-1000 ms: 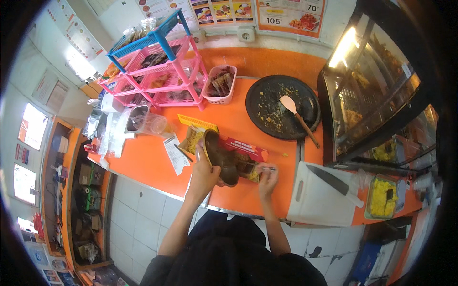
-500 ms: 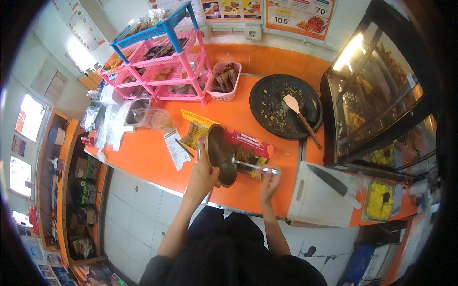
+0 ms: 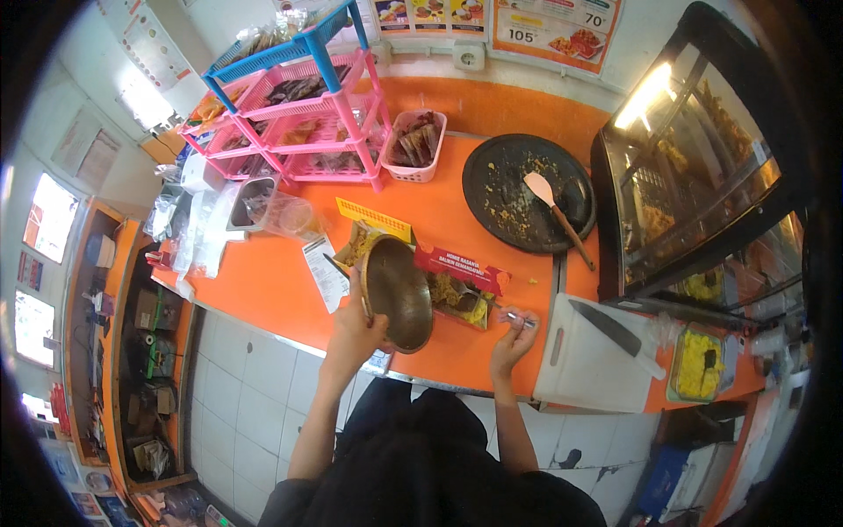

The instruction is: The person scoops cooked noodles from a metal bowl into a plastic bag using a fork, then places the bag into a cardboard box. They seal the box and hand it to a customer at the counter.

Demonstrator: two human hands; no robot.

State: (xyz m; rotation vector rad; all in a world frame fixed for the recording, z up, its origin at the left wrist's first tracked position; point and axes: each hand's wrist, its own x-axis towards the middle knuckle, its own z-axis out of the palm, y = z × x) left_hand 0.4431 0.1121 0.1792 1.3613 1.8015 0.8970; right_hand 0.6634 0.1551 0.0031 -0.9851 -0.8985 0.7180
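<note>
My left hand (image 3: pixel 356 327) grips the rim of a brown metal bowl (image 3: pixel 397 292), fingers wrapped over its near-left edge, and holds it tipped on its side over the orange counter (image 3: pixel 263 281); its hollow faces me and looks bare, though I cannot tell whether a trace of food clings inside. Just right of the bowl lies an open paper wrap (image 3: pixel 457 294) with yellowish rice heaped on it, a red printed flap folded back at its far side.

My right hand (image 3: pixel 514 338) sits near the counter's near edge, fingertips pinched together on the handle of a metal spoon (image 3: pixel 492 312) whose bowl end reaches left into the rice.

Farther off, a round black griddle pan (image 3: pixel 509 189) carries scattered crumbs and a wooden spatula (image 3: pixel 555 211). Left of it a pink basket (image 3: pixel 416 145) holds dark strips of food, beside a pink and blue rack (image 3: pixel 299 105) with bagged goods on its shelves. A white cutting board (image 3: pixel 584 360) with a black-handled knife (image 3: pixel 619 334) lies to the right of my spoon hand. A lit glass warmer (image 3: pixel 702 176) stands at the far right, with fried food on its shelves.

Both forearms come up from below, the left bent inward, the right nearly straight.
</note>
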